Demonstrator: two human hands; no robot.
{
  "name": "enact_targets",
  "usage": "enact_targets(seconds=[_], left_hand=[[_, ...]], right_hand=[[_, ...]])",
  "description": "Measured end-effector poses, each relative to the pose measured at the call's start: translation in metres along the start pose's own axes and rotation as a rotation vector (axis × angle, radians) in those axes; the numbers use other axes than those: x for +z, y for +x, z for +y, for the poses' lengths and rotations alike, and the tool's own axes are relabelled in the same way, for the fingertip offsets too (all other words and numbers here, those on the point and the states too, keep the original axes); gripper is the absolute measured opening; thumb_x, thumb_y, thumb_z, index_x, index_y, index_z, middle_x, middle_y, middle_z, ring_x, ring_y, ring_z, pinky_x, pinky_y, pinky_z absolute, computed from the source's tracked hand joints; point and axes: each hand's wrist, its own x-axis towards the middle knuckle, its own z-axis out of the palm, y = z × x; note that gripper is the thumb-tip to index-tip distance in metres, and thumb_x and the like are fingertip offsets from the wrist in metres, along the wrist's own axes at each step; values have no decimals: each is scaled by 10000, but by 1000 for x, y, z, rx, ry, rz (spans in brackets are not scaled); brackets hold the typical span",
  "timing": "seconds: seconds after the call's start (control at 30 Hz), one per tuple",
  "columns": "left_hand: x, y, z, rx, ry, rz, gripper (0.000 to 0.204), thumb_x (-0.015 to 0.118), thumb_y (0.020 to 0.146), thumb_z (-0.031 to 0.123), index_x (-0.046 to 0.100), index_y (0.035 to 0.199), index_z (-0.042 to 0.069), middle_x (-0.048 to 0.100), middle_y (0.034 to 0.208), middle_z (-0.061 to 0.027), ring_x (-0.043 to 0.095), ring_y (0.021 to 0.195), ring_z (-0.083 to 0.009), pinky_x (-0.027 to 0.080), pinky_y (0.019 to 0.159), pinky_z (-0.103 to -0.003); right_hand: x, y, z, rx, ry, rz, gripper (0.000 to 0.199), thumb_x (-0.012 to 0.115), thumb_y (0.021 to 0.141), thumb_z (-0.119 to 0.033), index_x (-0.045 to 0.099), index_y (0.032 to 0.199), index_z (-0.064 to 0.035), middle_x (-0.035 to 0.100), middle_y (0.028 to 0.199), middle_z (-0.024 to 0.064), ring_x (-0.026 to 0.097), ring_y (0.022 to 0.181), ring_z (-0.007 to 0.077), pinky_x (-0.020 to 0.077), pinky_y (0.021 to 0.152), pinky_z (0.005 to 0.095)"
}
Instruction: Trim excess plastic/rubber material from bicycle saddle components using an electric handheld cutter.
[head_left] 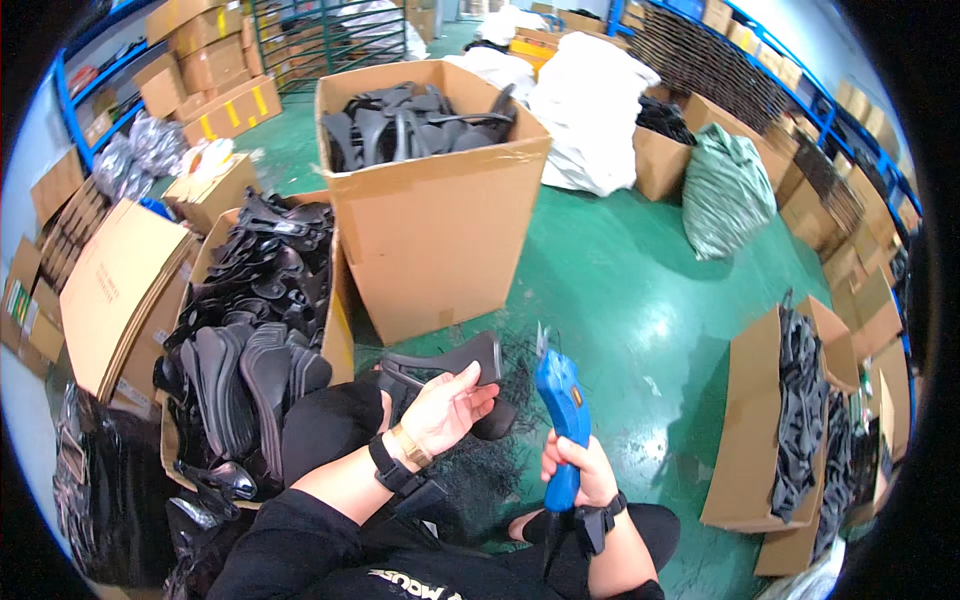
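My left hand [442,412] is closed on the edge of a black moulded plastic part [455,358], which has a curved, frame-like shape with an opening in it. The thumb lies on top near its right end. In my right hand [588,468] is a blue hand-held power cutter [563,392], gripped by its lower handle with its narrow metal tip pointing up and away. A dark cord hangs from the tool's bottom end. Tip and part are apart. Black trimmings [485,465] lie on the floor beneath both hands.
A tall carton [430,230] of black parts stands ahead. Left of my knee, a lower carton [343,300] is heaped with similar parts. Cartons [745,420] of dark pieces stand at right. A white sack [590,115] and a green sack [728,190] sit farther back.
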Motion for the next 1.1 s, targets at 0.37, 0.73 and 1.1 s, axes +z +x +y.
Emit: enact_targets(seconds=[0.37, 0.73, 1.1], left_hand=[[18, -22, 37, -234, -433, -140, 161, 616, 913, 221, 655, 879, 69, 684, 857, -84, 665, 813, -189, 539, 770, -333], [36, -26, 40, 125, 244, -200, 191, 597, 925, 180, 615, 1067, 54, 667, 980, -26, 635, 889, -139, 502, 818, -285], [35, -9, 23, 359, 268, -50, 204, 588, 744, 79, 667, 932, 97, 641, 750, -127, 617, 642, -307, 498, 575, -413]], right_hand=[[20, -4, 19, 302, -65, -124, 189, 696, 768, -70, 543, 866, -15, 534, 648, 73, 542, 588, 170, 469, 552, 293], [12, -3, 18, 309, -37, -148, 169, 674, 789, -90, 536, 858, -23, 510, 640, 55, 506, 575, 159, 456, 553, 298], [12, -5, 2, 163, 15, -37, 192, 685, 789, -116, 523, 866, -45, 478, 666, 15, 504, 600, 140, 451, 549, 306]])
